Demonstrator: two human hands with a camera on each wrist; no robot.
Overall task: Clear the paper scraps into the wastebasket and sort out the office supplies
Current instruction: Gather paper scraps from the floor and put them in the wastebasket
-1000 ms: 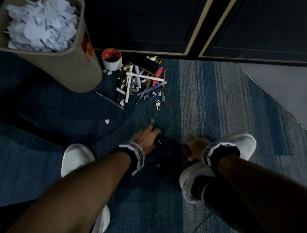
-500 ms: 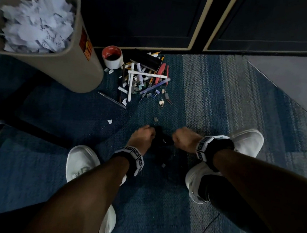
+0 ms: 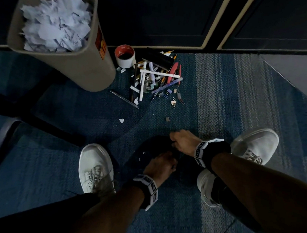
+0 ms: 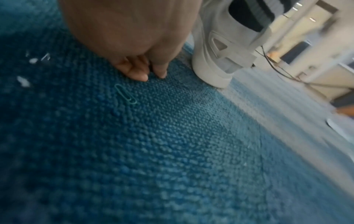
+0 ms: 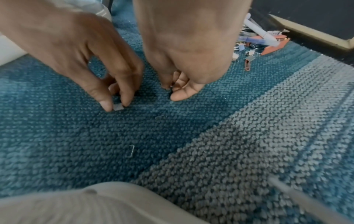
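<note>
Left hand is down on the carpet, well short of the wastebasket, its thumb and forefinger pinching a tiny white paper scrap. Right hand hovers just beside it on the side away from the wastebasket, fingers curled inward. Whether it holds anything I cannot tell.

The scrap is so small that the pinch could lose it on the lift. A loose staple lies farther from the wastebasket than either hand and could prick a fingertip. A teal paper clip close by nearly matches the carpet and may be overlooked. Another white scrap lies closer to the wastebasket, and the pile of office supplies sits right beside it. The paper inside looks heaped to the rim, so anything dropped on top could slide back out.
</note>
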